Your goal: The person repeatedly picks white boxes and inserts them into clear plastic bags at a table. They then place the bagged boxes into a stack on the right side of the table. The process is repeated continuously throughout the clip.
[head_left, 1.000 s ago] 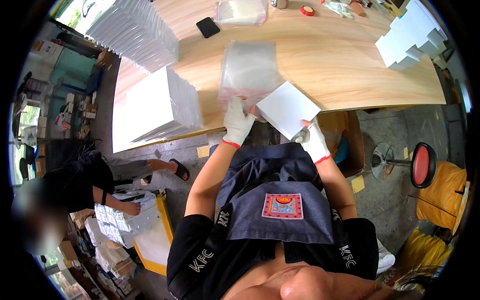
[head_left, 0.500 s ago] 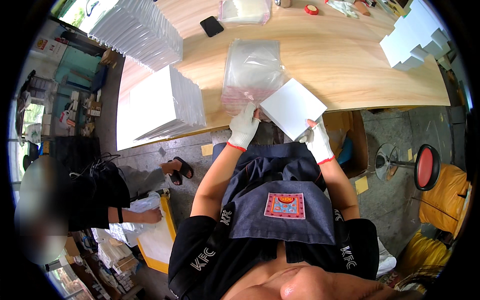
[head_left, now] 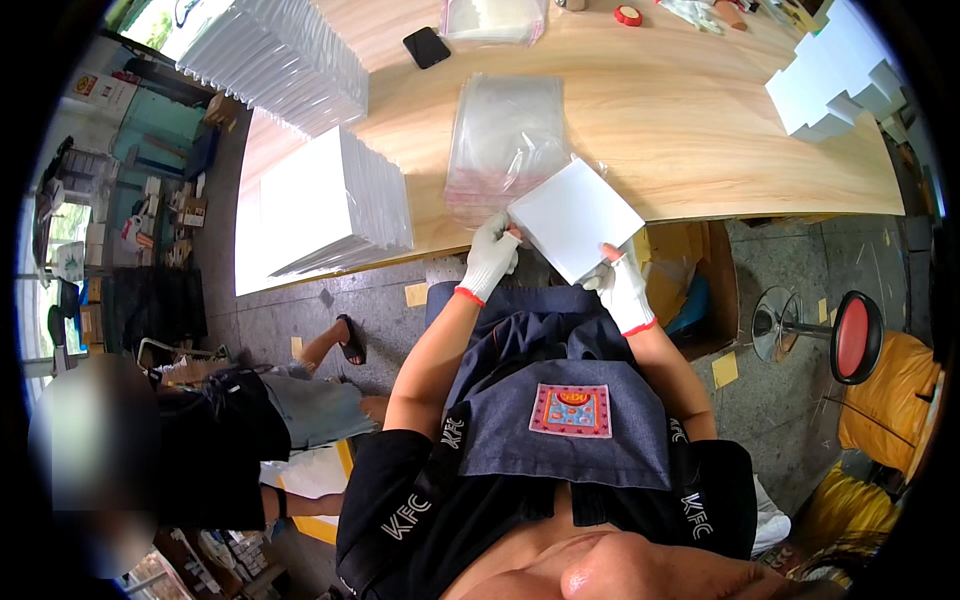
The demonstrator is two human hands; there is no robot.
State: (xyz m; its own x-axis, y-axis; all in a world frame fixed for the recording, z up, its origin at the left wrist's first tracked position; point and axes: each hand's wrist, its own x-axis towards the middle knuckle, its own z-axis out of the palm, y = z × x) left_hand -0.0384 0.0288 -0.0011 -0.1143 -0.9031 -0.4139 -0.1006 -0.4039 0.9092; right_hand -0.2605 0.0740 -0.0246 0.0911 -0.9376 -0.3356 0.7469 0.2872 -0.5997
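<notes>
- A workroom with a grey floor (head_left: 790, 245); a wood-grain table (head_left: 680, 125) spans the space ahead of the seated person.
- Closest: a blue-grey apron (head_left: 500, 430) with a colourful square patch (head_left: 570, 411).
- The right hand (head_left: 622, 290), in a white glove with a red cuff, grips the near edge of a white square piece (head_left: 575, 220), thumb on top.
- That piece is tilted at the table's near edge, its far corner overlapping the clear bags in view.
- The left hand (head_left: 490, 262), gloved alike and apart from the right, is curled at the piece's left corner, beside the bags; whether it pinches anything, I cannot tell.
- Below the table edge, right of the right hand, an open brown carton (head_left: 718, 285).
- On the table, a flat pile of clear bags (head_left: 508, 125); to its left, a stack of white pieces in clear film (head_left: 320, 205).
- Beyond, a taller wrapped stack (head_left: 275, 70) and a black phone (head_left: 427, 47).
</notes>
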